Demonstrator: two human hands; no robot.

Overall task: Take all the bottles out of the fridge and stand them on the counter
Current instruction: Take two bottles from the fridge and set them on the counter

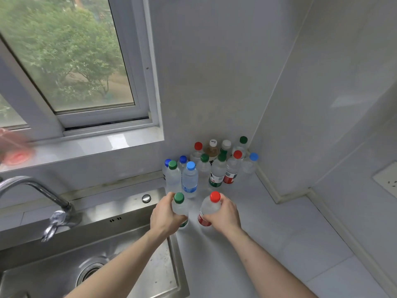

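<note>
Centre of the frame: my left hand (164, 218) gripped a green-capped bottle (180, 208) and my right hand (224, 216) gripped a red-capped bottle (209, 208), fingers curled round each body. Both stood upright, bases at the white tabletop (268, 244), just beside each other. Above them, toward the corner of the walls, a cluster of bottles (211, 166) with green, red, blue and white caps stood upright on the same tabletop. Lower left: a steel sink (64, 265) and its tap (38, 196). Upper left: a window (71, 61).
</note>
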